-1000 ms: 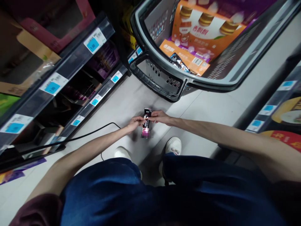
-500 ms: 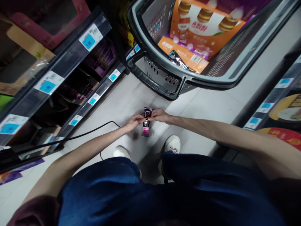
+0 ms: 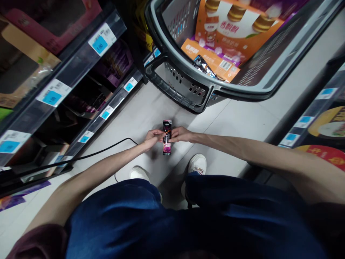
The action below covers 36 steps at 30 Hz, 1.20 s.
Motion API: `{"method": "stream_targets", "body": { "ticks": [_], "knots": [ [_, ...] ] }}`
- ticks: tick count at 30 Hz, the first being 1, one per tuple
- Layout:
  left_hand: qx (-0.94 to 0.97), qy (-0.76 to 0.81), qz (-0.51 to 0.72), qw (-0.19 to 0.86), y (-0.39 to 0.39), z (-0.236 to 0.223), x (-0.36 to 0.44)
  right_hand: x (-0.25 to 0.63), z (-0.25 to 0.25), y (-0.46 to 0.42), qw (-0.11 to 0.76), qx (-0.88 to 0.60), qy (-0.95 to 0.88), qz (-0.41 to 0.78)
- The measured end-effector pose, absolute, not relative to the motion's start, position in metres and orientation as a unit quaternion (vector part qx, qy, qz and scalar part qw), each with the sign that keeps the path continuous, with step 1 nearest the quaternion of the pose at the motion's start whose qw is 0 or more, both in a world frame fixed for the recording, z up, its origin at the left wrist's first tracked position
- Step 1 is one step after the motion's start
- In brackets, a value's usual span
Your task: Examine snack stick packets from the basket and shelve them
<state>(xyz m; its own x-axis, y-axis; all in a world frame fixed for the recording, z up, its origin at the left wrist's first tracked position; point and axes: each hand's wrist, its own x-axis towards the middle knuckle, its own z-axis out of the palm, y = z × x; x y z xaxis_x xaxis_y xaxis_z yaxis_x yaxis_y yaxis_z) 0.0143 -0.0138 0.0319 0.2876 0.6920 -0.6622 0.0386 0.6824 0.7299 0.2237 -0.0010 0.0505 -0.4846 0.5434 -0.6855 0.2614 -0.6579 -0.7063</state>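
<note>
I hold a small black and pink sachet [image 3: 167, 138] upright in front of me, low over the floor. My left hand [image 3: 152, 138] pinches its left edge. My right hand [image 3: 180, 134] pinches its right edge. Both hands have their fingers closed on the packet. Beyond my hands stands a grey shopping basket [image 3: 188, 88] with an orange snack box [image 3: 229, 32] and a dark sachet [image 3: 202, 64] inside.
Store shelves [image 3: 67, 79] with blue price labels run along the left. A black cable [image 3: 107, 149] lies on the pale floor. More shelving [image 3: 318, 118] with goods is on the right. My white shoes [image 3: 198, 163] stand below my hands.
The sachet has turned a little and shifted slightly up and left between my hands. The view has crept towards the basket.
</note>
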Motion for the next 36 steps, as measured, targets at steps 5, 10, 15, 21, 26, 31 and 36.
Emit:
{"method": "stream_targets", "body": {
  "ticks": [5,10,15,21,26,31,36],
  "knots": [
    [0.313,0.499,0.19,0.785,-0.0117,0.0286,0.0098,0.2269,0.0457,0.0019,0.134,-0.532,-0.385,0.742],
    [0.311,0.503,0.186,0.784,-0.0121,0.025,0.0092,0.2297,0.043,0.0074,0.147,-0.554,-0.379,0.726],
    [0.339,0.517,0.188,0.763,-0.0122,0.0281,0.0101,0.2294,0.0432,0.0065,0.139,-0.555,-0.378,0.727],
    [0.349,0.527,0.185,0.752,-0.0125,0.0289,0.0088,0.2301,0.0461,0.0081,0.116,-0.56,-0.382,0.726],
    [0.366,0.536,0.189,0.737,-0.0115,0.027,0.008,0.228,0.0462,0.0079,0.117,-0.566,-0.379,0.722],
    [0.364,0.543,0.194,0.732,-0.0114,0.0276,0.0095,0.227,0.0457,0.007,0.111,-0.573,-0.376,0.72],
    [0.32,0.54,0.188,0.756,-0.0117,0.027,0.01,0.227,0.0471,0.007,0.114,-0.573,-0.373,0.721]
  ]
}}
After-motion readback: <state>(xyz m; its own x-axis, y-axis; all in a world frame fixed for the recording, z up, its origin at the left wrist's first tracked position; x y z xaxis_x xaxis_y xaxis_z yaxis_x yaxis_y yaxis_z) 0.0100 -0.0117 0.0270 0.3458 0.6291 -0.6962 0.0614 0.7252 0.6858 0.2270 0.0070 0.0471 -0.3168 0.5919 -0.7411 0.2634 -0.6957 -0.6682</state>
